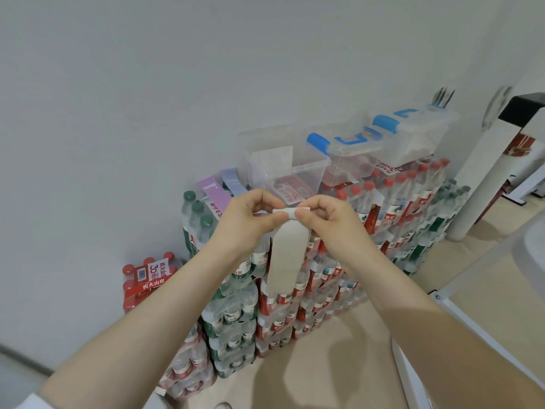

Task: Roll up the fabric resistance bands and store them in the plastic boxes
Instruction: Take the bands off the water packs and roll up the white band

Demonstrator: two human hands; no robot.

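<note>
Grey band [287, 255] being pinched at its rolled top edge

It's being gripped by the left hand [247, 219] and right hand [330, 222], long axis hanging straight down before the stacked water packs [236, 314]; "农夫山泉" and "30" are being shown on the red pack [147, 278], clear boxes [289, 163] sitting on top.

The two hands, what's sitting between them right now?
The rolled top of the beige band, pinched between left hand and right hand, head view.

Beige band [287, 255] in hand; lilac band [213, 191] & pale blue band [233, 179]; clear boxes [290, 169] w/ blue handles [318, 143]; red/green bottle caps [355, 189].
</note>
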